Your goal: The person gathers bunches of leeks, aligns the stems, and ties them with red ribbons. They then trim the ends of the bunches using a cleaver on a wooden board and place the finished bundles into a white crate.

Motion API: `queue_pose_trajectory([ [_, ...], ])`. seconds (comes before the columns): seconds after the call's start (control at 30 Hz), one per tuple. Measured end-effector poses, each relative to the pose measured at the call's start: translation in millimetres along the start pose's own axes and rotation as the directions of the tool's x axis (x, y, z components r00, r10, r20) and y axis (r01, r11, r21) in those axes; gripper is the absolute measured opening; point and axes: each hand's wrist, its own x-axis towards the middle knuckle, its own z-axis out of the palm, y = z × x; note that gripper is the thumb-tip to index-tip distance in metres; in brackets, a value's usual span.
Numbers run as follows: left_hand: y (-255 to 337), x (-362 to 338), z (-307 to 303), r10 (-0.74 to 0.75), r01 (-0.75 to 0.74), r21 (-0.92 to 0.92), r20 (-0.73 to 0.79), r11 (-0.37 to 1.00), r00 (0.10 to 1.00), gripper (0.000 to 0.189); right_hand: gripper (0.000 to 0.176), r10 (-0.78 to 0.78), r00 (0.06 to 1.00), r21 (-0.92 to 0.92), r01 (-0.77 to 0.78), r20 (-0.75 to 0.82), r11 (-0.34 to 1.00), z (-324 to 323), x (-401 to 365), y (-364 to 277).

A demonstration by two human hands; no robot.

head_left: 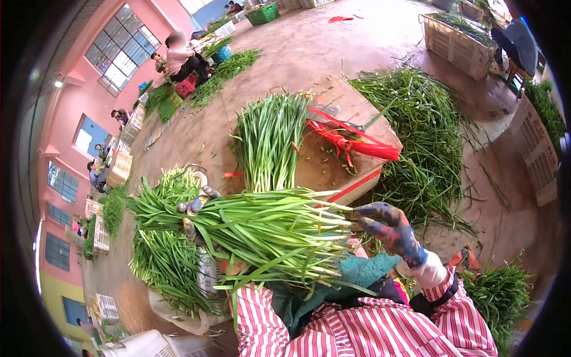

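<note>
A loose bunch of garlic chives [262,223] lies sideways across my lap, with its pale stem ends toward the right. My left hand [196,208], in a patterned glove, is closed around the leafy side of it. At the stem ends is my right hand [395,232], also gloved, with its fingertips drawn together on the ends of a few stems. Just beyond, a neat upright-laid bundle of chives [270,143] rests on a low block [324,169]. Red ties [351,146] lie beside that bundle.
A big heap of loose chives [413,137] covers the floor at the right. More chives [169,268] lie by my left arm, others [499,297] at lower right. Plastic crates [458,47] stand around. A seated person [184,59] works at the far left.
</note>
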Motion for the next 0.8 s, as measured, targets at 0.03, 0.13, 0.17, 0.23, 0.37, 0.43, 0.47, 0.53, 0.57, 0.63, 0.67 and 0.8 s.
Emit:
queue_pose_trajectory([
  [0.03, 2, 2, 3, -0.008, 0.008, 0.043, -0.008, 0.999, 1.0, 0.017, 0.029, -0.25, 0.968, -0.301, 0.235, -0.01, 0.924, 1, 2, -9],
  [0.13, 3, 2, 10, -0.038, 0.042, 0.091, -0.052, 0.995, 0.998, 0.021, 0.039, -0.53, 0.84, -0.548, 0.5, 0.116, 0.671, -3, 16, -48],
  [0.17, 2, 0, 12, -0.06, 0.065, 0.082, -0.067, 0.995, 0.996, 0.021, 0.04, -0.565, 0.806, -0.627, 0.535, 0.178, 0.567, -2, 18, -55],
  [0.23, -2, 1, 17, -0.108, 0.113, 0.056, -0.088, 0.992, 0.99, 0.021, 0.039, -0.568, 0.749, -0.617, 0.635, 0.342, 0.465, 4, 25, -56],
  [0.37, 0, 1, 15, -0.11, 0.117, 0.056, -0.112, 0.992, 0.988, 0.02, 0.045, -0.612, 0.779, -0.741, 0.489, 0.134, 0.46, -15, 38, -63],
  [0.43, 5, -3, 8, -0.094, 0.102, 0.043, -0.153, 0.994, 0.984, 0.02, 0.042, -0.619, 0.786, -0.7, 0.442, -0.001, 0.562, -36, 35, -77],
  [0.47, 6, -6, 5, -0.092, 0.099, 0.033, -0.175, 0.994, 0.98, 0.02, 0.043, -0.635, 0.773, -0.661, 0.477, 0.002, 0.579, -40, 33, -85],
  [0.53, 0, -6, 10, -0.089, 0.1, 0.046, -0.19, 0.994, 0.978, 0.019, 0.046, -0.675, 0.734, -0.647, 0.549, 0.07, 0.529, -38, 28, -89],
  [0.57, -4, -3, 15, -0.105, 0.117, 0.057, -0.176, 0.992, 0.979, 0.019, 0.048, -0.696, 0.704, -0.664, 0.589, 0.141, 0.46, -29, 27, -89],
  [0.63, -9, 0, 22, -0.127, 0.14, 0.085, -0.147, 0.986, 0.981, 0.02, 0.044, -0.614, 0.706, -0.618, 0.669, 0.353, 0.413, -15, 30, -88],
  [0.67, -10, -1, 27, -0.153, 0.164, 0.047, -0.182, 0.985, 0.971, 0.022, 0.045, -0.529, 0.728, -0.616, 0.67, 0.437, 0.413, -9, 32, -83],
  [0.8, -7, -1, 29, -0.16, 0.166, 0.018, -0.173, 0.986, 0.972, 0.022, 0.05, -0.357, 0.713, -0.605, 0.701, 0.603, 0.377, 12, 42, -70],
])
